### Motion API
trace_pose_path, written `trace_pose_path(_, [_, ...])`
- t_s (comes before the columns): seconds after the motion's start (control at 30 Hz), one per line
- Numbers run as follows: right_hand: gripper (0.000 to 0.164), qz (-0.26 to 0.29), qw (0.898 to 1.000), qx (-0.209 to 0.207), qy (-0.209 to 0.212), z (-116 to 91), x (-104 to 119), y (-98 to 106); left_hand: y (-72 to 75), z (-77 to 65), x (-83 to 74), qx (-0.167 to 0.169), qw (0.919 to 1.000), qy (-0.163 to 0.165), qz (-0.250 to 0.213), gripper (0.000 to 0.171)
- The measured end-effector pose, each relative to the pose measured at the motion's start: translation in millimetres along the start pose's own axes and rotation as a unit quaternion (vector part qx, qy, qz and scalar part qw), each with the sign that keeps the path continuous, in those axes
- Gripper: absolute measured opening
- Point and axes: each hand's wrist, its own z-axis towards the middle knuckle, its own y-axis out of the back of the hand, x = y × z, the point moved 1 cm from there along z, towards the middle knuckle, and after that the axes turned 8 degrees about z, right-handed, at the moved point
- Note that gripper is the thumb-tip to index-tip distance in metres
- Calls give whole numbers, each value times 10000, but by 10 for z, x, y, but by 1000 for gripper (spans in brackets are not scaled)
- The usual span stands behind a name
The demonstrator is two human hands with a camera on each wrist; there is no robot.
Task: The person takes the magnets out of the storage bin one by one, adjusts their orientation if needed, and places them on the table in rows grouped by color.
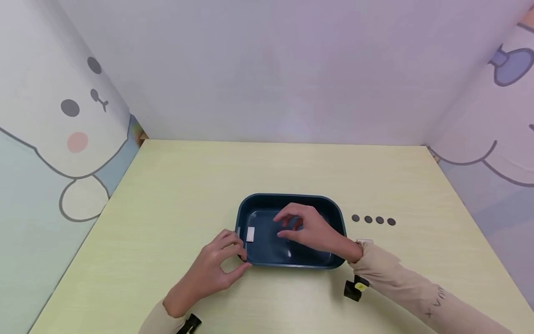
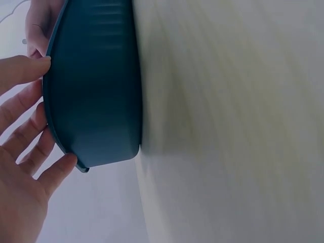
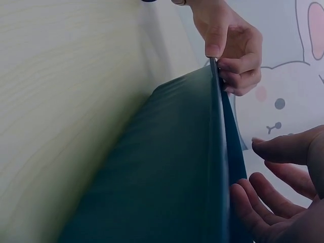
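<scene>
A dark teal plastic basin (image 1: 275, 265) with rounded corners sits on the table. My left hand (image 1: 217, 264) holds its near left corner, the thumb and fingers on either side of the rim (image 3: 218, 111). Over the basin's inside hovers my right hand (image 1: 310, 227), fingers loosely bent and thumb apart, with nothing between them. A small white rectangular piece (image 1: 250, 234) lies in the left part of the basin. In the right wrist view the right hand (image 3: 283, 192) is beside the long rim, its palm partly cut off by the frame.
Several dark round discs (image 1: 368, 219) lie in a row on the table (image 1: 187, 185) to the right of the basin. Partly behind the right sleeve (image 1: 396, 273) shows a whitish edge (image 1: 364, 240). Walls with cartoon drawings enclose the table at the back and sides.
</scene>
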Motion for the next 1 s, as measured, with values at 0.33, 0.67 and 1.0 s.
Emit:
trace_pose_path(0.33, [28,-290,9988,80,-382,110,-28,-150,-5,1,18,16,10000,-3,-7,15])
trace_pose_path(0.67, [27,-452,9969,167,-628,224,-55,-320,-7,-4,23,19,10000,4,-16,14])
trace_pose_path(1.0, [29,-521,9925,381,-1036,357,-124,-491,3,5,30,16,10000,-78,-50,14])
